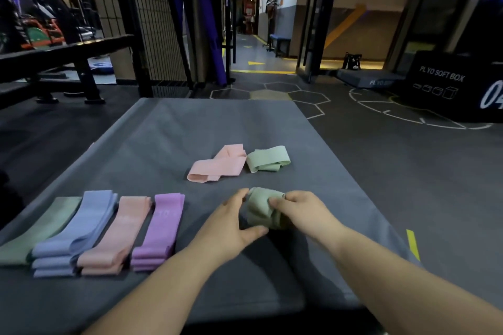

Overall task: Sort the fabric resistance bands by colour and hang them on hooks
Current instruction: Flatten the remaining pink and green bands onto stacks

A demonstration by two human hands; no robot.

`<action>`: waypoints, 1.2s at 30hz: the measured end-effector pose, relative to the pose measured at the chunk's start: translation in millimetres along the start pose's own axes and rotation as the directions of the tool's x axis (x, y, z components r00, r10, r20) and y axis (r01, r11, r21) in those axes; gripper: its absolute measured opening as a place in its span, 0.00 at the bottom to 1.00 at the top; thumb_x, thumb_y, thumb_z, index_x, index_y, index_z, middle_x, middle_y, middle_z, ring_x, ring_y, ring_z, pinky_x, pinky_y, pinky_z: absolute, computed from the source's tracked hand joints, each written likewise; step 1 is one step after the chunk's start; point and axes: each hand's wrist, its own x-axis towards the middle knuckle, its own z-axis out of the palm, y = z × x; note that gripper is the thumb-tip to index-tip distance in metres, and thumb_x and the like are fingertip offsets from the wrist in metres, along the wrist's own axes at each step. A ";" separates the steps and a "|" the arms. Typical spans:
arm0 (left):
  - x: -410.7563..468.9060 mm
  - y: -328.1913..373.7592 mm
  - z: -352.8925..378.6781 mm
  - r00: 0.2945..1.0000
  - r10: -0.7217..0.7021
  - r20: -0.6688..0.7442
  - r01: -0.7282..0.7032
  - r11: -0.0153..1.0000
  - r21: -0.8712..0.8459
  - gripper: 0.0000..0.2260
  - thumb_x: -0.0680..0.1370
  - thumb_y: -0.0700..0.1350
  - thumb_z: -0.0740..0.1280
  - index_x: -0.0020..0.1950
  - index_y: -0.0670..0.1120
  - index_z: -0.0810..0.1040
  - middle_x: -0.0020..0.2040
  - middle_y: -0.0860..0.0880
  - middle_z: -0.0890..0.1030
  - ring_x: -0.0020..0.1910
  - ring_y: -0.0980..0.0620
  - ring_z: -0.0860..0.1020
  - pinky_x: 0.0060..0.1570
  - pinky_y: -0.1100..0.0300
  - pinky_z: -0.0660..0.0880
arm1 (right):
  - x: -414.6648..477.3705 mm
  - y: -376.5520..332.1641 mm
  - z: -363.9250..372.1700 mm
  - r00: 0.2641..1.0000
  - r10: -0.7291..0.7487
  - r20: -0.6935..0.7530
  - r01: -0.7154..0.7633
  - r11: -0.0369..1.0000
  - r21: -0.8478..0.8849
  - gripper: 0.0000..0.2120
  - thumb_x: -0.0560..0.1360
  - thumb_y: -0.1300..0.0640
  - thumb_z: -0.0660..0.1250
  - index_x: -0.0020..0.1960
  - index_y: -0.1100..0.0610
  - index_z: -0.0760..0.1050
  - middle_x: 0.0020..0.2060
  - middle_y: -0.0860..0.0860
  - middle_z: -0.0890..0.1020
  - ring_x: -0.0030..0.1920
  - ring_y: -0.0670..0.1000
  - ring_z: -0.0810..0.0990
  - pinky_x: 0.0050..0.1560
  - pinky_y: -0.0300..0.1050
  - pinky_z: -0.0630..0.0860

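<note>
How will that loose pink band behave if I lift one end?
Likely floppy: the loose pink band lies folded across itself, so it should droop and unfold. Probably light, being thin fabric. It lies flat on the mat, so rolling seems unlikely.

A grey cloth is spread over the tabletop [190,128]. At far right a black box [446,87] lettered "PLYO SOFT BOX" is set on the floor. A flatter pad [373,77] lies to its left, with what may be a dark bag [353,60] on it. Hexagons [272,92] are marked beyond the far edge. At far left a black bench [62,51] is seen beside a wire mesh panel [152,22].
</note>
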 end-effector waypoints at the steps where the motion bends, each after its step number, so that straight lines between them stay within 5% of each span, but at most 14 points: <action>1: -1.7 1.3 1.8 1.000 0.026 0.009 -0.026 0.999 -0.024 0.36 0.71 0.56 0.74 0.74 0.58 0.59 0.68 0.57 0.71 0.65 0.57 0.70 0.60 0.64 0.67 | -7.4 1.1 -1.1 1.000 0.004 0.024 -0.007 0.993 0.117 0.15 0.76 0.52 0.70 0.33 0.56 0.75 0.28 0.49 0.77 0.32 0.48 0.75 0.36 0.39 0.71; 3: -5.3 4.7 5.7 0.999 0.052 0.016 -0.051 0.998 -0.049 0.34 0.71 0.56 0.74 0.72 0.57 0.61 0.63 0.58 0.75 0.61 0.58 0.74 0.60 0.60 0.71 | -20.3 1.3 -5.8 0.998 0.022 0.050 -0.035 0.960 0.277 0.15 0.78 0.56 0.68 0.34 0.58 0.75 0.25 0.49 0.78 0.27 0.45 0.76 0.31 0.34 0.71; 6: -9.1 8.8 12.6 0.998 0.055 0.016 -0.054 0.997 -0.053 0.32 0.71 0.57 0.72 0.71 0.57 0.62 0.58 0.58 0.78 0.57 0.56 0.77 0.59 0.53 0.74 | -32.6 4.6 -14.0 0.996 0.029 0.087 -0.053 0.955 0.291 0.17 0.79 0.54 0.66 0.33 0.56 0.74 0.24 0.47 0.76 0.23 0.43 0.71 0.25 0.33 0.65; 10: -16.4 16.1 18.4 0.997 0.049 0.052 -0.039 0.984 -0.174 0.39 0.60 0.67 0.71 0.68 0.61 0.62 0.54 0.57 0.79 0.53 0.56 0.79 0.57 0.51 0.77 | -39.6 13.9 -21.8 0.995 0.037 0.091 -0.059 0.965 0.255 0.16 0.77 0.47 0.67 0.34 0.53 0.75 0.28 0.49 0.74 0.29 0.45 0.68 0.30 0.39 0.61; 14: -21.3 22.1 22.9 0.998 0.045 0.047 -0.034 0.976 -0.213 0.37 0.60 0.68 0.71 0.65 0.61 0.66 0.56 0.58 0.80 0.55 0.59 0.79 0.58 0.52 0.76 | -43.7 14.1 -24.8 0.987 0.010 0.159 -0.059 0.950 0.307 0.12 0.78 0.48 0.66 0.46 0.56 0.77 0.33 0.50 0.77 0.28 0.43 0.71 0.29 0.35 0.63; 18: -21.5 28.1 20.7 0.999 0.019 0.029 -0.012 0.971 -0.240 0.34 0.63 0.65 0.67 0.67 0.57 0.69 0.55 0.59 0.78 0.55 0.59 0.78 0.60 0.52 0.75 | -42.3 14.8 -24.9 0.980 -0.016 0.199 -0.045 0.954 0.296 0.20 0.77 0.44 0.66 0.56 0.61 0.78 0.38 0.53 0.80 0.29 0.43 0.72 0.29 0.34 0.65; 22: -18.8 29.1 16.7 1.000 0.005 0.031 0.005 0.955 -0.296 0.32 0.61 0.65 0.66 0.64 0.59 0.71 0.48 0.56 0.79 0.50 0.56 0.78 0.59 0.49 0.74 | -38.1 16.9 -28.3 0.984 -0.051 0.173 -0.006 0.950 0.312 0.29 0.65 0.34 0.70 0.51 0.57 0.76 0.40 0.51 0.82 0.40 0.48 0.76 0.41 0.41 0.69; 25: -16.9 26.3 17.1 0.996 0.014 0.088 0.014 0.949 -0.316 0.35 0.61 0.65 0.70 0.66 0.59 0.70 0.55 0.54 0.79 0.57 0.55 0.78 0.62 0.48 0.74 | -37.4 16.4 -29.9 0.983 -0.068 0.173 0.013 0.953 0.303 0.37 0.66 0.32 0.72 0.56 0.64 0.76 0.45 0.53 0.85 0.44 0.49 0.79 0.49 0.46 0.69; 30: -16.8 26.7 18.3 0.997 0.025 0.079 0.002 0.948 -0.317 0.37 0.60 0.66 0.72 0.67 0.56 0.72 0.59 0.59 0.79 0.59 0.61 0.76 0.63 0.53 0.74 | -36.0 16.5 -27.3 0.977 -0.084 0.194 0.019 0.949 0.314 0.31 0.69 0.36 0.68 0.55 0.63 0.77 0.42 0.51 0.83 0.40 0.45 0.79 0.43 0.39 0.71; 36: -15.0 25.7 3.8 0.999 -0.035 0.032 0.043 0.957 -0.288 0.35 0.68 0.61 0.74 0.72 0.56 0.67 0.61 0.58 0.76 0.63 0.59 0.72 0.65 0.60 0.68 | -29.9 17.7 -28.9 0.985 -0.107 0.137 0.058 0.946 0.319 0.41 0.60 0.30 0.75 0.51 0.66 0.76 0.45 0.64 0.82 0.44 0.56 0.78 0.52 0.53 0.72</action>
